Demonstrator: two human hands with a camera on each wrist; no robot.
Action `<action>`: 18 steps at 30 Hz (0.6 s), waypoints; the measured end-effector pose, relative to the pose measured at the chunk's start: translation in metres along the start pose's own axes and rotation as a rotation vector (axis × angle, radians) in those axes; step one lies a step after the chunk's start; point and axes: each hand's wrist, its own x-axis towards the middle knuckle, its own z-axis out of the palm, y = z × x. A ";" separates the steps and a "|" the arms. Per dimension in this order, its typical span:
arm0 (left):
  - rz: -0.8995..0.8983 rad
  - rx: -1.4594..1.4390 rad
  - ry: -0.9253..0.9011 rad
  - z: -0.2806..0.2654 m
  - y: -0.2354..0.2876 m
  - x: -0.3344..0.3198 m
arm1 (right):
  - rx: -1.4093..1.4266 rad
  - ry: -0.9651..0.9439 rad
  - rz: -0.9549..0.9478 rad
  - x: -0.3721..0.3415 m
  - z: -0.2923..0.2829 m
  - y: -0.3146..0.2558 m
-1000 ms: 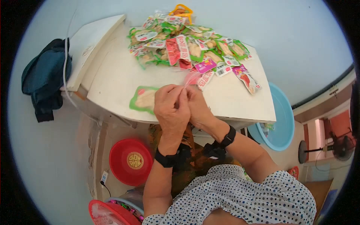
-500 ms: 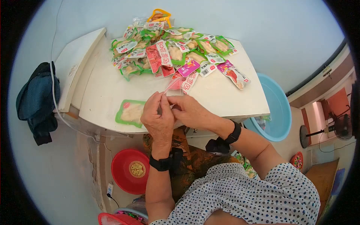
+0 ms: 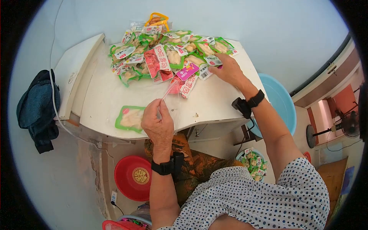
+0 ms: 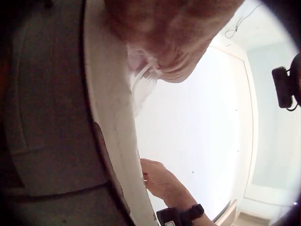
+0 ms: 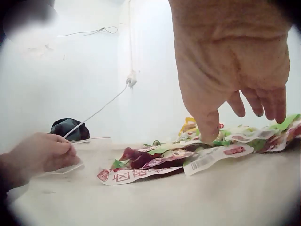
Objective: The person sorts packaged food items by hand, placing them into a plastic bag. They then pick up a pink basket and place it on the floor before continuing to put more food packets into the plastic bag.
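Note:
My left hand (image 3: 158, 122) pinches the edge of a clear plastic bag (image 3: 174, 100) over the front of the white table. In the left wrist view, the bag's thin crumpled film (image 4: 141, 89) hangs by the fingers. My right hand (image 3: 230, 71) is apart from the left, at the right side of a heap of snack packets. Its fingers (image 5: 251, 101) point down over the heap and hold nothing in the right wrist view. Nearby lie a purple packet (image 3: 188, 71) and green-edged packets (image 3: 174, 57). A single green-edged packet (image 3: 131, 118) lies flat left of my left hand.
A red-and-white packet (image 3: 156, 61) tops the heap, with an orange-edged one (image 3: 157, 16) behind. Below the white table (image 3: 99, 96) stand a red basin (image 3: 128, 163), a blue tub (image 3: 281, 111) and a container of packets (image 3: 255, 165). A dark bag (image 3: 36, 103) hangs at left.
My right hand has parted from the left and moved right and forward to the heap. The left hand keeps its pinch on the bag, which hangs wider in view.

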 end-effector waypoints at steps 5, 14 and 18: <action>-0.020 -0.038 0.003 0.000 0.005 0.000 | -0.062 -0.126 0.085 0.010 0.009 -0.011; -0.004 -0.003 -0.013 -0.001 0.005 0.001 | -0.181 -0.096 -0.026 0.020 0.023 0.008; -0.004 0.010 -0.017 -0.002 0.004 0.000 | -0.305 -0.006 0.028 0.030 0.024 0.018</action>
